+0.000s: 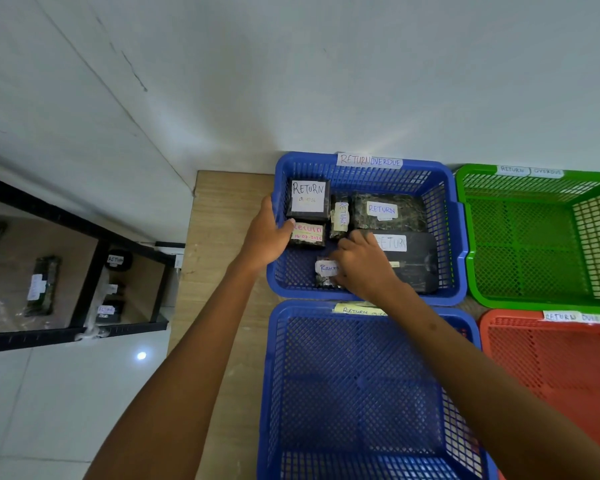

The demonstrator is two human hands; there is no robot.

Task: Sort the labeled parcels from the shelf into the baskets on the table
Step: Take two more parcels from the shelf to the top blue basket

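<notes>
The far blue basket (pixel 444 188) on the table holds several dark parcels with white "RETURN" labels. My left hand (pixel 265 237) grips the basket's left rim, thumb inside beside a pink-lettered parcel (pixel 307 234). My right hand (pixel 362 263) reaches into the basket and its fingers curl round a small labeled parcel (pixel 326 270) near the front wall. A large black parcel (pixel 413 258) lies just right of that hand. A square parcel (pixel 308 199) leans in the back left corner.
A near blue basket (pixel 361 393), a green basket (pixel 541 244) and an orange basket (pixel 551 355) stand on the wooden table (pixel 219 237), each with a paper tag. At left a black shelf (pixel 84 271) holds more labeled parcels (pixel 42 285). White wall behind.
</notes>
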